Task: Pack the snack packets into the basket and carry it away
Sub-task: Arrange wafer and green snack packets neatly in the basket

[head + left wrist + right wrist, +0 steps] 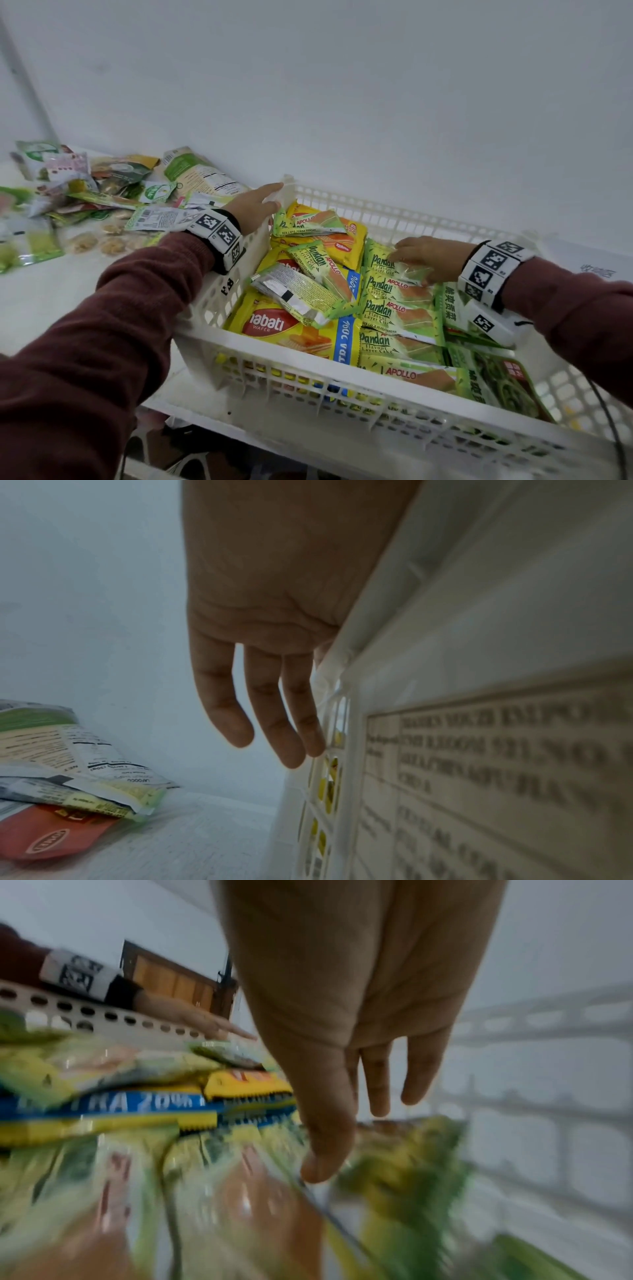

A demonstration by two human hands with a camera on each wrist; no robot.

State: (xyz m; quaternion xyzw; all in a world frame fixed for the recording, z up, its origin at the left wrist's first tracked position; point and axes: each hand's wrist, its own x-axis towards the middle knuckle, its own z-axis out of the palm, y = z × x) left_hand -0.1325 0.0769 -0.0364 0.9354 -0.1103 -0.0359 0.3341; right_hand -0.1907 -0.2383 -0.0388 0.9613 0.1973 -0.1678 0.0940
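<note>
White counter [85,291] beside a plain wall carries the white basket [342,380]. Left hand [251,205], fingers straight, steadies its far-left corner; right hand [428,257], fingers extended and gripping nothing, presses a Pandan packet [394,270]. Flatten rows evenly, leaving room for the loose packets [85,192].

Soft, even, cool light, with no hard shadows. Around the white basket [342,356] the head view bends at its edges; both wrist views smear with motion blur, the packets nearest the lens worst.

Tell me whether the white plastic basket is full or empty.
Nearly full. The white plastic lattice basket holds overlapping green Pandan cake packets and yellow Nabati wafer packs that cover its floor; more packets lie outside on the shelf.
</note>
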